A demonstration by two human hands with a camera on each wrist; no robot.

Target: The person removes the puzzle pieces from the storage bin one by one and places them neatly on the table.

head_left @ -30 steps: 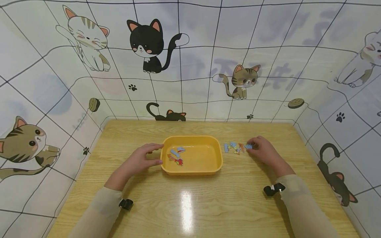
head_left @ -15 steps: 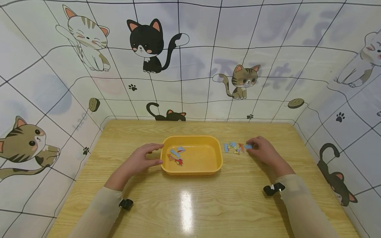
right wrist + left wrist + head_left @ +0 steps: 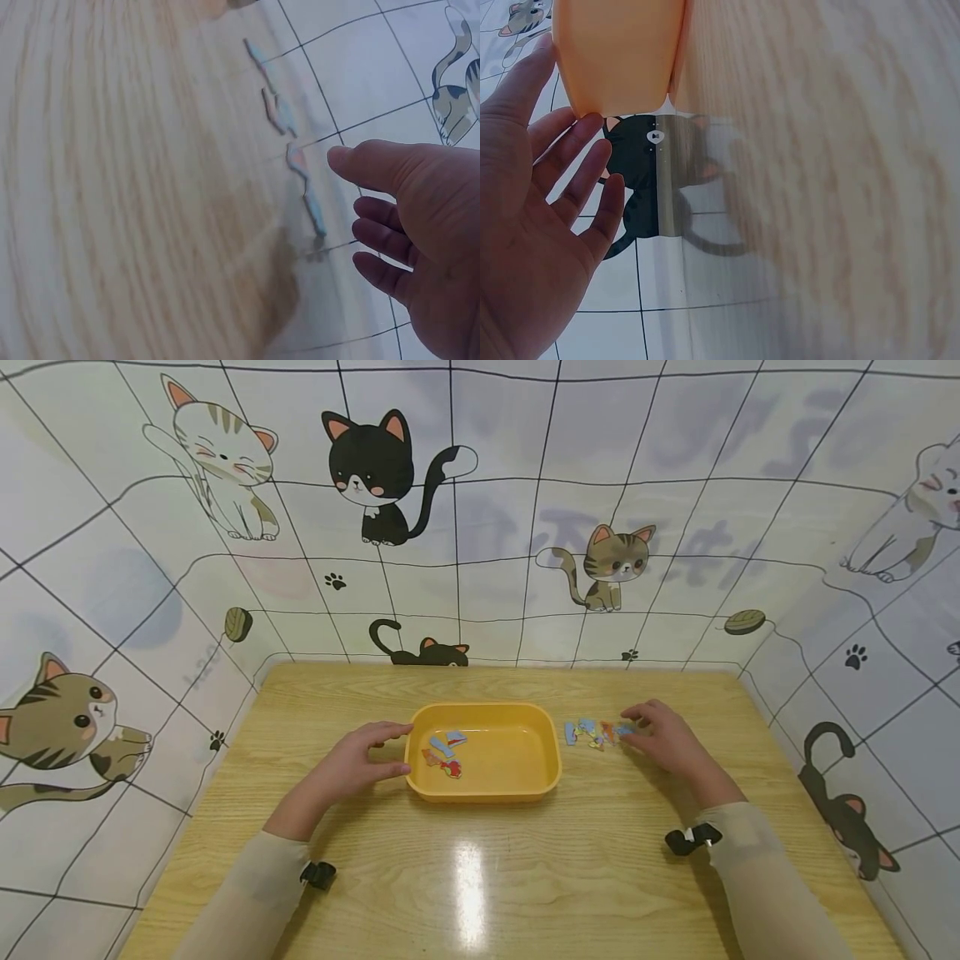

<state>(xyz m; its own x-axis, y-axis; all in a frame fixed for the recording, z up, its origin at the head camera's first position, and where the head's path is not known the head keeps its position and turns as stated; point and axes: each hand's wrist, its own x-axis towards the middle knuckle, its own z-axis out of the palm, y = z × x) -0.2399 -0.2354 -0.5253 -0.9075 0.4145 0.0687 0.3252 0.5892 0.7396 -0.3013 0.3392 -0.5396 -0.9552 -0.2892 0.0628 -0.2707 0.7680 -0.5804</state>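
Note:
A yellow tray (image 3: 510, 764) stands mid-table, with several small jigsaw-like pieces in its left part, among them a blue strip (image 3: 442, 747) and a red piece (image 3: 452, 768). My left hand (image 3: 351, 762) touches the tray's left end, thumb and fingers spread. To the tray's right lies a row of several flat blue, yellow and orange pieces (image 3: 588, 732). Over the row's right end hovers my right hand (image 3: 667, 745), thumb and fingers parted around a blue piece (image 3: 626, 729). In the right wrist view this hand is apart from the pieces (image 3: 313, 210), which lie flat.
The wooden table (image 3: 420, 877) ends at the back and sides against a cat-print cloth wall (image 3: 487, 568). A bright light reflection lies on the table's front part. Black wrist straps (image 3: 692, 838) sit at both sleeves.
My right hand's thumb and fingers have spread and risen slightly off the blue piece, which stays at the row's right end. The left hand and tray keep their place.

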